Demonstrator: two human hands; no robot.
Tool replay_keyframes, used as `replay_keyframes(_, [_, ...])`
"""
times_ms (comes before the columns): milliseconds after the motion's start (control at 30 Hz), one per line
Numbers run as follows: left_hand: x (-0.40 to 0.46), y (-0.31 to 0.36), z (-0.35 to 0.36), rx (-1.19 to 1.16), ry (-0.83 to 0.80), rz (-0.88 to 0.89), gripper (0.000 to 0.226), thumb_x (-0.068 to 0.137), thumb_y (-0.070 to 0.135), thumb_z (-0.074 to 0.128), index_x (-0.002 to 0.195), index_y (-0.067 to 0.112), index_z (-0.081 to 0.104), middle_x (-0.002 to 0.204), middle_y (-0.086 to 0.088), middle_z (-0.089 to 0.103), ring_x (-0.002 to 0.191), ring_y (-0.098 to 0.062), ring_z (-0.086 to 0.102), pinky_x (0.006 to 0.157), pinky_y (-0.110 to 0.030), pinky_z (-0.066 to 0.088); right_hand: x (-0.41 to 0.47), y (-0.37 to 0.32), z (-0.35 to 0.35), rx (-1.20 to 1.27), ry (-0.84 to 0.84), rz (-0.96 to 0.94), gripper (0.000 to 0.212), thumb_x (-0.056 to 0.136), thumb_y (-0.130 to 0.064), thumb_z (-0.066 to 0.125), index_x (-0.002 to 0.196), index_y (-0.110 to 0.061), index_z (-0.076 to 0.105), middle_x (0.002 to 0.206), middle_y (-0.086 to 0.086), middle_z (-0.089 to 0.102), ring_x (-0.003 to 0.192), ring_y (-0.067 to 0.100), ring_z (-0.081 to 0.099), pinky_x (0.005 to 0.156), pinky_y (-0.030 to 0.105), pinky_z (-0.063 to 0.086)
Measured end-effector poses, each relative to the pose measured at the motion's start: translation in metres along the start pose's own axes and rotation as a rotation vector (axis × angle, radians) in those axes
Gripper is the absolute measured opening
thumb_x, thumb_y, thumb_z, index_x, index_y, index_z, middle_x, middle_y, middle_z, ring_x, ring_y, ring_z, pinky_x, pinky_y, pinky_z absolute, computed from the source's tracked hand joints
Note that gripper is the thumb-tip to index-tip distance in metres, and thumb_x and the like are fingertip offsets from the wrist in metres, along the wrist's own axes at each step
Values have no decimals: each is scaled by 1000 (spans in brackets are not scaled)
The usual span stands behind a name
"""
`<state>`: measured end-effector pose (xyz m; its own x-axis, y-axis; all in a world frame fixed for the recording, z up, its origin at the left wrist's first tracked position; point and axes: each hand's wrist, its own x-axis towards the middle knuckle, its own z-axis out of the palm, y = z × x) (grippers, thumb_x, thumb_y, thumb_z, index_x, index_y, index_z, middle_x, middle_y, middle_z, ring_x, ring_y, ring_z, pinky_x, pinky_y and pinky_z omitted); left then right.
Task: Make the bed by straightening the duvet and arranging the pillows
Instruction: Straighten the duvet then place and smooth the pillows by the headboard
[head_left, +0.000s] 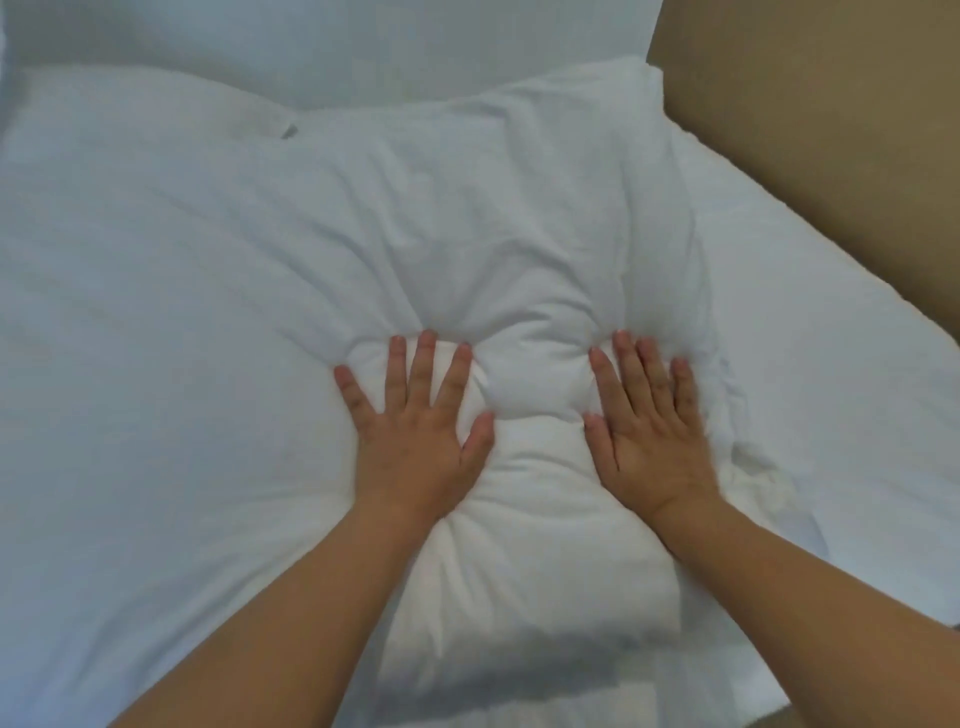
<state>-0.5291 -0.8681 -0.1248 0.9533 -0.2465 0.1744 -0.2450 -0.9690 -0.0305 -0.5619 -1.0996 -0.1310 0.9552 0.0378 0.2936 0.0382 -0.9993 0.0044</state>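
Observation:
A plump white pillow (467, 218) lies across the middle of the bed. My left hand (421, 421) presses flat into it with fingers spread and straight. My right hand (649, 421) presses down beside it, palm down, fingers straight. The fabric bulges up between the two hands and dents under each palm. A second white pillow (114, 249) lies to the left, touching the first. White bedding (810, 322) shows to the right of the pillow.
A tan floor (831, 130) lies beyond the bed's right edge. A pale wall or headboard (322, 41) runs along the top of the view behind the pillows.

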Motion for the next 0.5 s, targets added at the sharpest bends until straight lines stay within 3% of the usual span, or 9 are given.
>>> replay_keyframes(167, [-54, -7, -22, -79, 22, -25, 71, 91, 61, 3, 155, 31, 8, 163, 1, 5, 150, -21, 0, 117, -55, -7, -18, -9, -29, -54, -73, 47, 70, 90, -46, 6, 152, -17, 23, 160, 4, 19, 148, 20, 14, 118, 38, -8])
replay_keyframes(267, [-127, -27, -39, -77, -9, 30, 75, 89, 62, 15, 152, 23, 29, 159, -4, 25, 148, -24, 19, 119, -50, 2, -51, -40, -66, 88, -144, 88, 77, 84, -47, 3, 151, -13, 25, 157, 6, 26, 144, 22, 23, 119, 46, 8])
replay_keyframes(367, [-177, -54, -52, 40, -40, 163, 79, 81, 64, 40, 141, 13, 50, 147, -11, 47, 139, -30, 40, 116, -58, 13, -106, -84, -87, 129, -65, -108, 82, 78, -59, 32, 147, -15, 35, 149, 12, 39, 137, 30, 37, 111, 57, 25])
replay_keyframes(500, [-191, -84, -67, 267, -4, 304, 98, 58, 60, 63, 143, 13, 47, 149, -13, 43, 140, -37, 36, 107, -75, 11, -145, -108, -69, -129, -122, -420, 113, 55, -62, 66, 152, -25, 22, 159, 12, 17, 145, 36, 19, 109, 69, 10])
